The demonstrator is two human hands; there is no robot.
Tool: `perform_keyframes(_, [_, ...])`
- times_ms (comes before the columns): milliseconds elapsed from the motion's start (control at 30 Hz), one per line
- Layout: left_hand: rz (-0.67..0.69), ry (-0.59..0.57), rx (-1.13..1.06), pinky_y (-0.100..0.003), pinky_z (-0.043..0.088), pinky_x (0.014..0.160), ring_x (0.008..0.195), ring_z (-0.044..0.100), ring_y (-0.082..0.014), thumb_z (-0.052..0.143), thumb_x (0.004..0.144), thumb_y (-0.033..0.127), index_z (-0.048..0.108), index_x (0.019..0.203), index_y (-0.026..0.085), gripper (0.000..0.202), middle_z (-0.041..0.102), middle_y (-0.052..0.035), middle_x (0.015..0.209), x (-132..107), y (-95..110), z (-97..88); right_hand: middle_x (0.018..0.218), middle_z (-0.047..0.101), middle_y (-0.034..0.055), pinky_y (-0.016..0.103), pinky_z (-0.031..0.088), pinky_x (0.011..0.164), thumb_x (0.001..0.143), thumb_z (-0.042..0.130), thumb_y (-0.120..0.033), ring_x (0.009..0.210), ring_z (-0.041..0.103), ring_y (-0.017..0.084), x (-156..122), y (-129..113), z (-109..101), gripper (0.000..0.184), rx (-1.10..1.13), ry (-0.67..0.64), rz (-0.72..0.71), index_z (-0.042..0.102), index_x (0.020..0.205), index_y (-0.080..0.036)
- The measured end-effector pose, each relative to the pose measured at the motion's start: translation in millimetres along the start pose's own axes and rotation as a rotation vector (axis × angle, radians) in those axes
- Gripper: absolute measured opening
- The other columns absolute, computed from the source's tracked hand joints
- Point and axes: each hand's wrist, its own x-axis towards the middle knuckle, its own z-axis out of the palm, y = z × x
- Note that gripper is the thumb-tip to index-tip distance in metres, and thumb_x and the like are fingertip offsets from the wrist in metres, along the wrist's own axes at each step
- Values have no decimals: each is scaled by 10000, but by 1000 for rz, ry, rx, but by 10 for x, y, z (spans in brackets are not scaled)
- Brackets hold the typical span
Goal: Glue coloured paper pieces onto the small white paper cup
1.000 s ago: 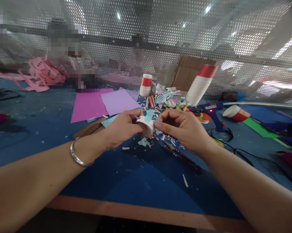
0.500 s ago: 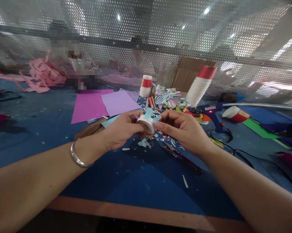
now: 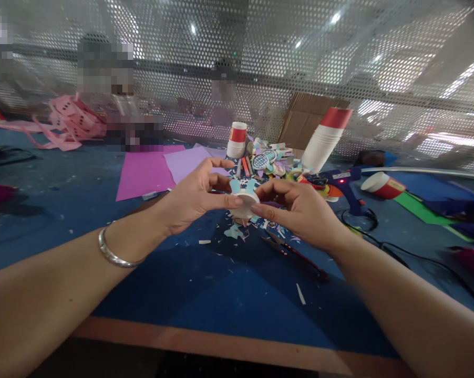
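Note:
Between my hands is a small white round paper piece [image 3: 245, 206], like a cut-off cup bottom, with two light blue paper tabs [image 3: 243, 186] standing up from its far edge. My left hand [image 3: 199, 197] has its thumb on the piece's left side, with the index finger raised off it. At the right edge, my right hand [image 3: 290, 210] pinches the piece between thumb and curled fingers. Just below lie blue paper scraps [image 3: 234, 231] and a dark pair of scissors [image 3: 294, 253].
Behind are decorated paper pieces [image 3: 266, 160], a short cup stack [image 3: 237, 140] and a tall leaning one [image 3: 327, 139]. Right of my hands stands a blue glue gun [image 3: 349, 191] with its black cable. Purple sheets [image 3: 144, 170] lie left. A perforated metal screen [image 3: 256, 63] closes the back.
The white piece has turned, so its flat round face and both blue tabs now face me. My left index finger has lifted and spread away; my right hand has barely moved.

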Motion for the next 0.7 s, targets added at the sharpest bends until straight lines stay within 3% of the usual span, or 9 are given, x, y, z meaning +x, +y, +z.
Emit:
perform_keyframes(233, [-67,-172,113,-299,457,671,712,580,-128,795,698,186,415,1300,221,713,573,29,827,-11,-42,2,865,713,18,271,485,648,815,720,-399,760,640,142,-12,-18,-2,245,-75,-74,30,686,945,-194])
perform_keyframes(400, [-132,-120,83,-331,468,702,752,608,-164,808,659,171,468,1256,200,687,612,-2,826,21,-90,-19,873,724,30,288,488,651,828,700,-438,751,639,150,-6,27,-77,269,-171,14,-14,691,947,-197])
perform_keyframes(567, [-149,11,-72,-290,478,714,761,609,-143,810,595,97,538,1022,178,513,649,-5,826,44,-49,1,875,726,54,345,494,683,807,700,-473,746,641,180,-30,123,-380,307,-307,222,24,696,944,-198])
perform_keyframes(700, [-165,-19,-190,-272,488,700,769,632,-139,805,612,105,542,839,162,352,661,-11,806,44,-42,23,866,740,76,351,480,683,792,695,-443,714,635,181,-131,126,-717,285,-446,334,154,715,913,-185])
